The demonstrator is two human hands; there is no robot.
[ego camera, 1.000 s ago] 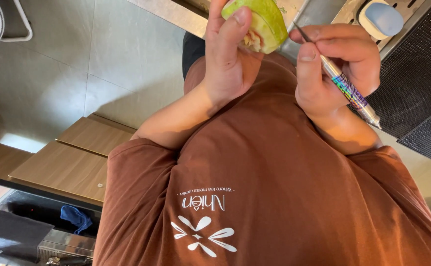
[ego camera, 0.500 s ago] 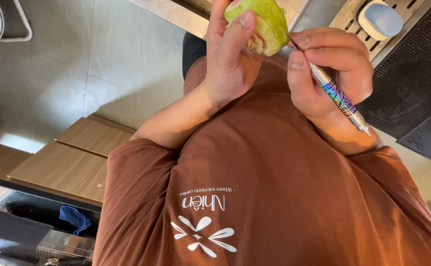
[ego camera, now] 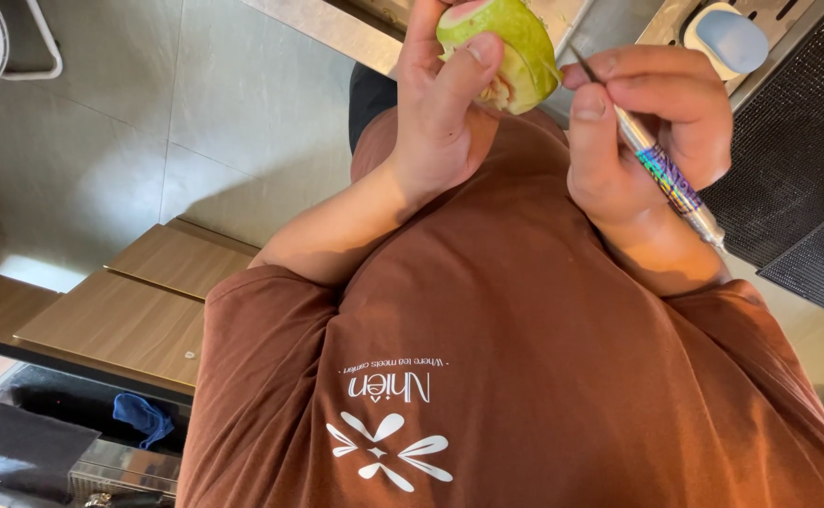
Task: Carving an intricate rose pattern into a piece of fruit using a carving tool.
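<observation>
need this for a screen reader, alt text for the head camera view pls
A person's left hand holds a green fruit while the right hand grips a thin carving tool beside it, above a brown shirt.

At top centre the fruit [ego camera: 511,42] was pale green with a pink-red cut edge, the tool [ego camera: 661,174] silver with an iridescent rainbow band, the shirt [ego camera: 525,376] brown with a white flower print, the cloth [ego camera: 139,414] at lower left blue.
</observation>
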